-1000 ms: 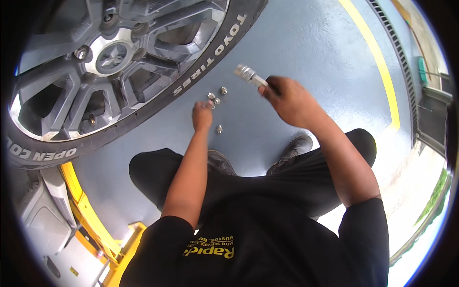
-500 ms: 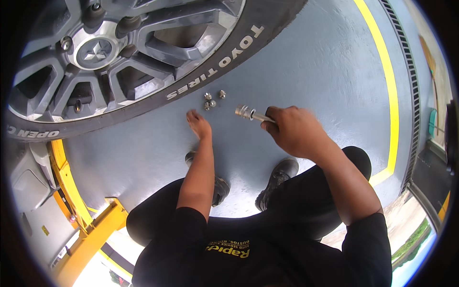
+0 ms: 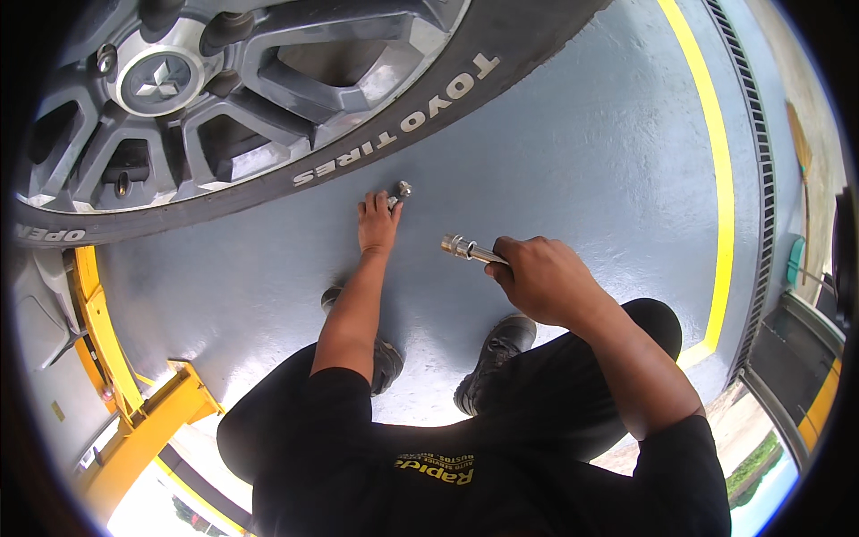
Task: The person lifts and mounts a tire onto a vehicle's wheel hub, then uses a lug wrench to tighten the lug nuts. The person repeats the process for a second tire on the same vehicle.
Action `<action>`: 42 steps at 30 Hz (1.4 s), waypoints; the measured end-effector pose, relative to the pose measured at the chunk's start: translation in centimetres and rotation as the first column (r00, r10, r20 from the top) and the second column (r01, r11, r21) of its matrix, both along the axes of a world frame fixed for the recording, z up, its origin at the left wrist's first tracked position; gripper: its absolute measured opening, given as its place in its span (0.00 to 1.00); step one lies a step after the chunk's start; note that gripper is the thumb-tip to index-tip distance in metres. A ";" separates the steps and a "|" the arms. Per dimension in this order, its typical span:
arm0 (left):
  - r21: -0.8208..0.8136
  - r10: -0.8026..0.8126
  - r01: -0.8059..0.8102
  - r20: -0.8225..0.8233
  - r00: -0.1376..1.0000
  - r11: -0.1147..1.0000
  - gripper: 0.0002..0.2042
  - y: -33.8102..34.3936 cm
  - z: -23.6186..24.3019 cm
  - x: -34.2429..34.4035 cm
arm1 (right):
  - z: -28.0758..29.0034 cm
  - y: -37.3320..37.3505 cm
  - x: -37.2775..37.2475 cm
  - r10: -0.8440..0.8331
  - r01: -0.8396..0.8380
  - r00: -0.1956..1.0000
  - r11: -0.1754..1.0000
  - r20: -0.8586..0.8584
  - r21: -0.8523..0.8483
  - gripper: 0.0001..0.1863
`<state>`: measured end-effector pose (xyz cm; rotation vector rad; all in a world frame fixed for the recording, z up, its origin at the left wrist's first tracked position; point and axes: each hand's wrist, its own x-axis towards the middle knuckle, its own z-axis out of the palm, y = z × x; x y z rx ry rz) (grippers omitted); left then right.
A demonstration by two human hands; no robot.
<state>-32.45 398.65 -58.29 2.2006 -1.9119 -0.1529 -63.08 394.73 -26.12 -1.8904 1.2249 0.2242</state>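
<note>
My left hand (image 3: pixel 378 225) reaches down to the floor with its fingers curled over small shiny lug nuts (image 3: pixel 392 203), one showing between thumb and forefinger. How many lie under the hand is hidden. Just beyond the fingertips, another chrome lug nut (image 3: pixel 405 188) rests on the floor. In my right hand (image 3: pixel 550 279) is a metal bar with a silver socket (image 3: pixel 457 246) on its end, held above the floor and pointing left. The rest of the bar is hidden in the fist.
A large tyre (image 3: pixel 394 134) on a grey alloy wheel (image 3: pixel 259 116) fills the upper left. Yellow metal lift parts (image 3: pixel 148 430) stand at lower left. A yellow floor line (image 3: pixel 727 188) and a drain grate (image 3: pixel 766 206) run along the right. My black shoes (image 3: pixel 495 358) are below.
My left hand has moved forward and right onto the lug nuts, covering most of them. My right hand has lowered slightly toward me with the socket. The view has shifted a little.
</note>
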 end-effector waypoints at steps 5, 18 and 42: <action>0.086 0.260 -0.247 -0.437 0.861 0.965 0.18 0.1 1.1 1.2 | 1.4 -0.3 -0.2 0.018 -0.018 1.000 0.999 -0.003 0.028 0.13; 0.178 0.225 -0.158 -0.899 0.374 0.971 0.11 -2.7 -0.2 -6.2 | -4.0 -0.5 3.5 0.251 -0.274 0.942 0.959 0.224 0.074 0.12; 0.633 0.628 0.007 -0.769 0.120 0.774 0.14 -1.8 8.1 -2.0 | -6.3 -2.6 5.1 -0.251 0.248 0.968 0.952 -0.002 0.183 0.17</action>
